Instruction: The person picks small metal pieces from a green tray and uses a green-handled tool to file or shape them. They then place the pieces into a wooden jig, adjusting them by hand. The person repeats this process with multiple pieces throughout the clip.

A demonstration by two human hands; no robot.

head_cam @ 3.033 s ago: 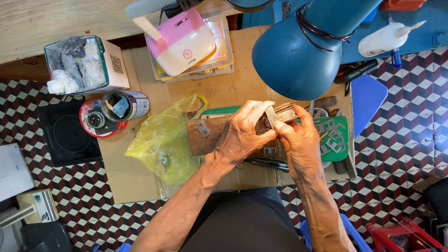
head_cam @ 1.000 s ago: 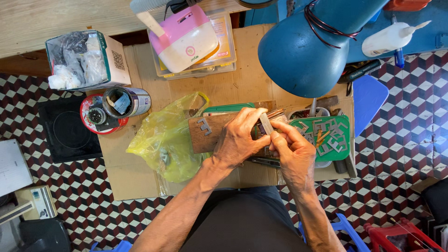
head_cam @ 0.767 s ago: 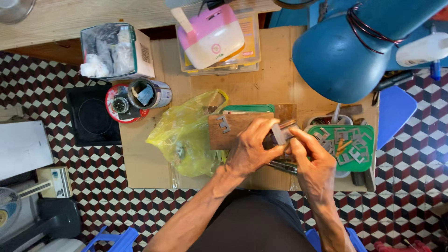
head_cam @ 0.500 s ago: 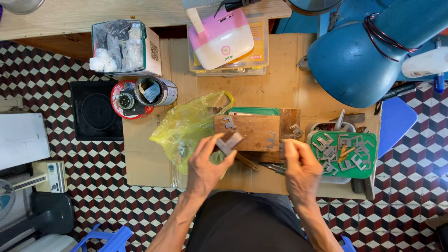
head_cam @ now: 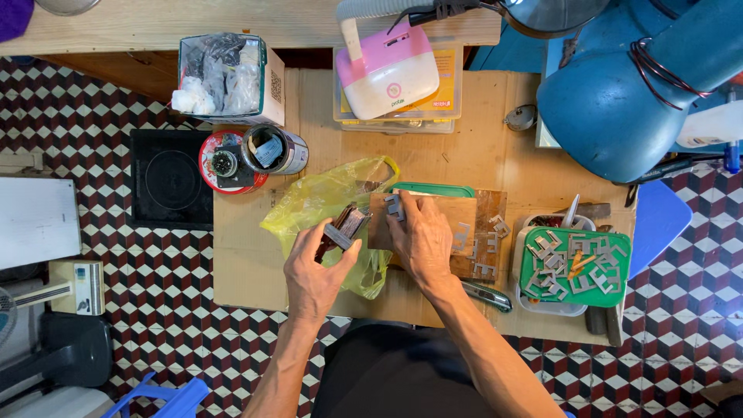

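Holding a small dark laminated core [head_cam: 341, 228] over a yellow bag [head_cam: 325, 213], the left hand [head_cam: 313, 271] has its fingers clamped on it; the right hand [head_cam: 422, 236] presses flat, fingers spread, on a wooden block [head_cam: 457, 213] (best kept steady).

Two hands: left hand [head_cam: 313, 271] at 7 o'clock, right hand [head_cam: 422, 236] at centre. One stack [head_cam: 340, 230] of metal plates in the left hand. One yellow bag [head_cam: 325, 205]. One wooden block [head_cam: 433, 220]. One green lid [head_cam: 576, 267] at 3 o'clock, loose plates on it too many to count. One blue lamp [head_cam: 627, 101] at 1 o'clock. Two tins [head_cam: 255, 155] at 10 o'clock.
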